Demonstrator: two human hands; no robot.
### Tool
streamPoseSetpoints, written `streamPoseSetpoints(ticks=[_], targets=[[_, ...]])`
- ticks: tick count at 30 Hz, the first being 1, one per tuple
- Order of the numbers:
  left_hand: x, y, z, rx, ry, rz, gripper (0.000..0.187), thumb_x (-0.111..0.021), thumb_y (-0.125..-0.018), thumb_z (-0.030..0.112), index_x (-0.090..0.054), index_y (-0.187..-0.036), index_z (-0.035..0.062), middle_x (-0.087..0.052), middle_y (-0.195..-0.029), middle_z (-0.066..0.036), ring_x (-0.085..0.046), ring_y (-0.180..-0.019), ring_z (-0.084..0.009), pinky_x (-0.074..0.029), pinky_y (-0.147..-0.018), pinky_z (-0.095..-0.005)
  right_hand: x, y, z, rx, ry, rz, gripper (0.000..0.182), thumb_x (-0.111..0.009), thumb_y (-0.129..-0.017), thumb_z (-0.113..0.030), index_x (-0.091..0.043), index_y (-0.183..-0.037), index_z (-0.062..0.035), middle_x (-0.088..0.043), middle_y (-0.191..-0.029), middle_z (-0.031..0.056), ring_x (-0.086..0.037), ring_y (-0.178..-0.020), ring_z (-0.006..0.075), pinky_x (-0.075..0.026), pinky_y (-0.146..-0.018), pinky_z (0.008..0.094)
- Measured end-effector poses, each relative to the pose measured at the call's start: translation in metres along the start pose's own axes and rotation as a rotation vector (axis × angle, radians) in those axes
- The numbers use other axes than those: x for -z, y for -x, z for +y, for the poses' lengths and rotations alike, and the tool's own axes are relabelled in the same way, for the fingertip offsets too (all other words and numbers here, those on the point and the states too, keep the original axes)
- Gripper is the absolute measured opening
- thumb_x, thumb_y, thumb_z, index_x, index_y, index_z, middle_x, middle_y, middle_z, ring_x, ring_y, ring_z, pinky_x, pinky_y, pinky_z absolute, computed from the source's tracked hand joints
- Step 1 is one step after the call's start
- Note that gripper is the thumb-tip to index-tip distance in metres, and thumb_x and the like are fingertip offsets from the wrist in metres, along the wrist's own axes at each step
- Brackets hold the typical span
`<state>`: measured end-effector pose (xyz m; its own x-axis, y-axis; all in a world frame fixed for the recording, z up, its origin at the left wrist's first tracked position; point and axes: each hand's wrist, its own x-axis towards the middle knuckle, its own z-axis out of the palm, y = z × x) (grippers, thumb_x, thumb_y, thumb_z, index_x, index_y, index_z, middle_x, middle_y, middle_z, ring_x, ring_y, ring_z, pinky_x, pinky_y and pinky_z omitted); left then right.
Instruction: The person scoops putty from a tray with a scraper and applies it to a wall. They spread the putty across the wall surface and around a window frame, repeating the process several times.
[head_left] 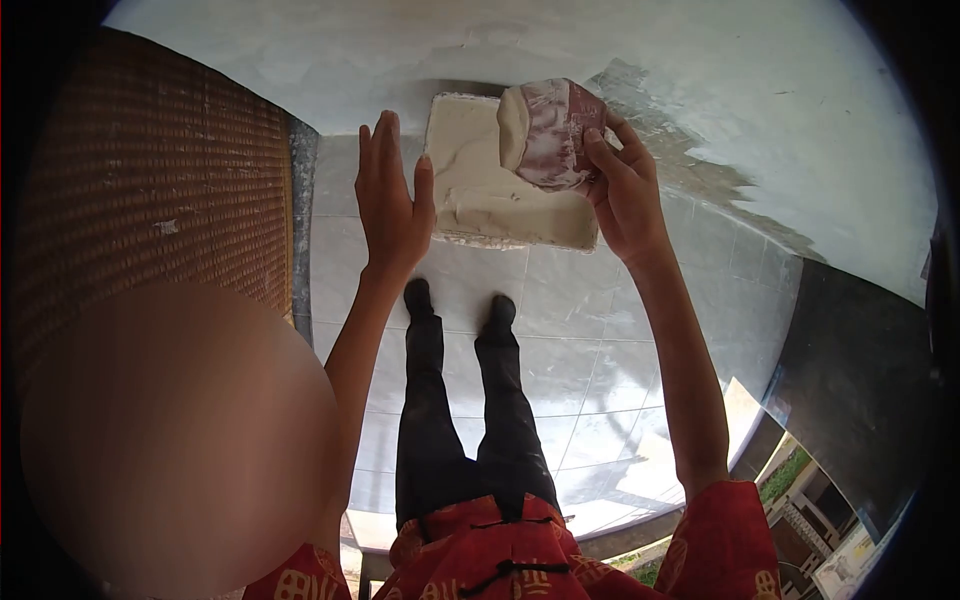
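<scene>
My right hand point(625, 190) grips a reddish-brown, broad, flat-looking piece point(555, 135) by its right side, thumb in front. White smears cover its face, and a thick bead of cream paste lines its left edge. Behind and below it is a rectangular tray point(432, 140) with a pale, crusted rim. Cream paste point(520, 215), streaked and uneven, fills the tray. To the tray's left, my left hand point(395, 200) is raised with its fingers straight and thumb apart, holding nothing. Its thumb overlaps the tray's left edge in this view.
A whitish wall point(790, 110) rises ahead, with a rough grey patch point(690, 130) at right. On the left stands a brown woven panel point(170, 170). Pale tiles point(560, 370) cover the floor. A dark panel point(850, 390) is at right, and a blurred round area hides the lower left.
</scene>
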<state>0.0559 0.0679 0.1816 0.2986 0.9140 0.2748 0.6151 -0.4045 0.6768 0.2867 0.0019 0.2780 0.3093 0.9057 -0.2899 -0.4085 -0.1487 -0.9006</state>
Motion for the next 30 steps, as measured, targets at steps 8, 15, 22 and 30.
streamPoseSetpoints(ticks=[8,15,22,30], targets=[[0.097,-0.127,0.109,-0.408,0.032,0.272,0.058,-0.045,-0.105,0.031,-0.032,-0.156,0.0044,-0.037,-0.158,-0.017,-0.023,-0.151,-0.0421,-0.026,-0.116,-0.0562,-0.057,0.028,-0.156,0.31,-0.12,0.082,0.032,-0.052,-0.103,-0.009,-0.046,-0.131,0.0062,-0.068,-0.108,0.0163,-0.071,-0.099,0.0234,-0.063,-0.089,0.0414],[0.166,-0.191,0.214,-0.67,0.048,0.438,0.056,-0.049,-0.103,0.027,-0.04,-0.153,0.0047,-0.039,-0.158,-0.015,-0.024,-0.151,-0.042,-0.027,-0.116,-0.056,-0.062,0.072,-0.269,0.549,-0.07,0.116,0.029,-0.046,-0.105,-0.009,-0.052,-0.127,0.0097,-0.066,-0.117,0.0161,-0.068,-0.106,0.0185,-0.059,-0.093,0.0318],[0.192,-0.241,0.342,-0.862,0.011,0.618,0.056,-0.051,-0.102,0.027,-0.041,-0.153,0.005,-0.04,-0.158,-0.013,-0.025,-0.151,-0.0407,-0.027,-0.116,-0.0556,-0.025,0.107,-0.386,0.714,-0.163,0.073,0.023,-0.048,-0.104,-0.006,-0.057,-0.118,0.0101,-0.065,-0.114,0.0152,-0.069,-0.103,0.0184,-0.06,-0.094,0.0303],[0.207,-0.277,0.474,-0.96,0.014,0.814,0.055,-0.047,-0.105,0.034,-0.042,-0.151,0.0048,-0.042,-0.156,-0.013,-0.026,-0.151,-0.0398,-0.027,-0.116,-0.0548,0.029,0.123,-0.512,0.883,-0.184,-0.018,0.025,-0.045,-0.102,-0.003,-0.054,-0.115,0.0166,-0.062,-0.117,0.0221,-0.066,-0.11,0.0255,-0.059,-0.099,0.0382]])
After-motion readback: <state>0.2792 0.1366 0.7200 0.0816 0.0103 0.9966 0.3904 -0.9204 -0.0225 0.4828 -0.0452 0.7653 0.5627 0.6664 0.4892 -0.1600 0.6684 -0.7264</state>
